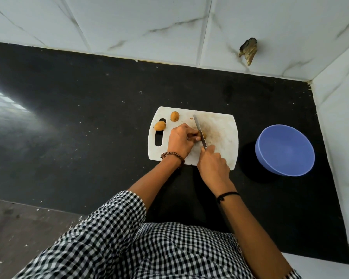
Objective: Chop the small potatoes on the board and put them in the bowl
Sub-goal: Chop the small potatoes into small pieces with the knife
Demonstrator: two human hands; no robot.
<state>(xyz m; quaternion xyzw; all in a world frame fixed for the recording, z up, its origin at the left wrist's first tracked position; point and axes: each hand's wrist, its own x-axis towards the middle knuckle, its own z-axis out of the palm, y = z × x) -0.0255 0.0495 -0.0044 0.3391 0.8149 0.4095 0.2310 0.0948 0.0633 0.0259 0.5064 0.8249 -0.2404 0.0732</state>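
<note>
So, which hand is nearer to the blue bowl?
The right. The right hand grips the knife to the left of the bowl; the left hand holds a potato farther left on the board.

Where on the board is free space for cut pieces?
The right half of the board, between the knife and its right edge, is bare. So is the counter strip between board and bowl. Left and middle are crowded: two potatoes, left hand, right hand.
</note>
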